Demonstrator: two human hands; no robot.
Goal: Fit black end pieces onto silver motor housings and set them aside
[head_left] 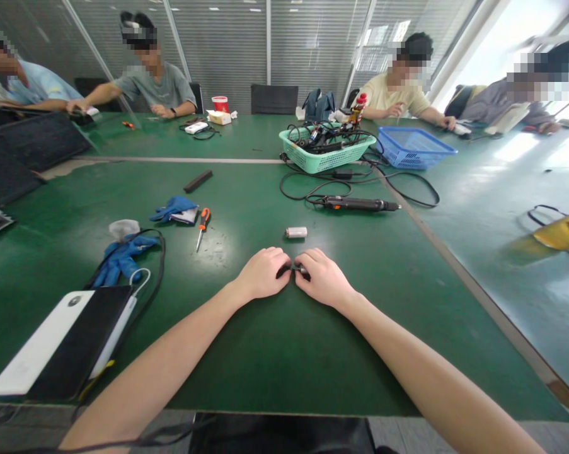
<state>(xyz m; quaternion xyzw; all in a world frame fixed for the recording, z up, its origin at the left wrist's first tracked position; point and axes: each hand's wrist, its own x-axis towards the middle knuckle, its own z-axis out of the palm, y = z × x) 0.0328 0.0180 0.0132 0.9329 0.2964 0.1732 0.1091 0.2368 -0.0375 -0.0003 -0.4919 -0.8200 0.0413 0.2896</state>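
Note:
My left hand (265, 272) is closed around a small black part (283, 270), mostly hidden by the fingers. Facing it, my right hand (322, 276) grips a small dark part with a metallic end (303, 270). The two parts come close together between my hands, and I cannot tell whether they touch. Just beyond my fingertips a short silvery cylinder (296, 232) lies on its side on the green table (284, 353). An orange-handled screwdriver (203, 226) lies to the left. Farther off on the right is a black electric screwdriver (360, 203) with its cable.
A green basket (322, 162) full of tools and cables stands beside a blue basket (414, 151). Blue gloves (123, 261), a black bar (198, 181) and a white-and-black device (67, 343) lie left. A yellow object (563, 232) is at right. Several people sit across.

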